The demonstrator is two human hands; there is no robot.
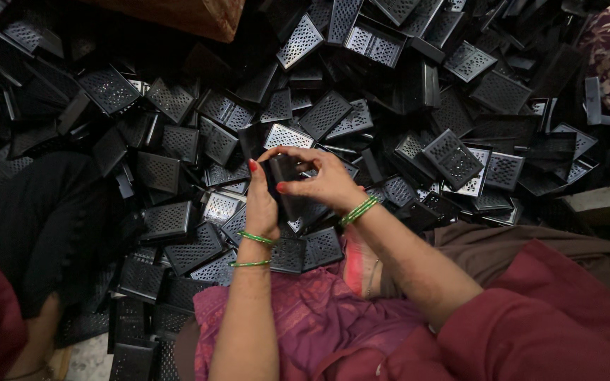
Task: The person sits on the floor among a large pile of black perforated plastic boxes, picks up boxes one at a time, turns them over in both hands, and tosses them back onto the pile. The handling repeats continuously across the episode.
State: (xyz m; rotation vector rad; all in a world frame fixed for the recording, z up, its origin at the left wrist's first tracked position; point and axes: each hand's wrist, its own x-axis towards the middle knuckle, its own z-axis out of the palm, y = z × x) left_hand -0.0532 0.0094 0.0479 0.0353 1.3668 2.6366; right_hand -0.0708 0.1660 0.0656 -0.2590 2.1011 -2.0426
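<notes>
Both hands meet above the lap: the left hand [261, 204] and right hand [323, 182] each wrap their fingers around one small black part [285, 171]. A heap of black perforated covers [178, 141] crowds in on every side, touching the knees, with open room only directly above the lap.

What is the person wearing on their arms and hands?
The left hand has thin green bangles on the wrist, with another further down the forearm, and red-painted nails. The right hand has green bangles too, also with red nail polish. A dark red sleeve covers the right upper arm.
</notes>
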